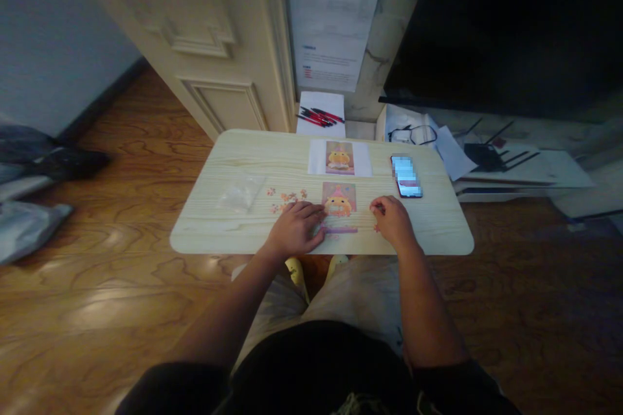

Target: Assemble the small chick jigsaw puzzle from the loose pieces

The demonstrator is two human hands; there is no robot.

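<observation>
A small jigsaw puzzle showing a yellow cartoon figure lies on a pale wooden table. My left hand rests flat on the table with its fingertips against the puzzle's left edge. Just right of the puzzle, my right hand has its fingers curled and seems to pinch a small piece, though I cannot make it out clearly. Loose puzzle pieces lie scattered left of the puzzle. A reference picture of the same figure sits on a white sheet behind it.
A phone lies at the table's right rear. An empty clear plastic bag lies at the left. Beyond the table are red and black pens on paper, eyeglasses, a door and a wooden floor.
</observation>
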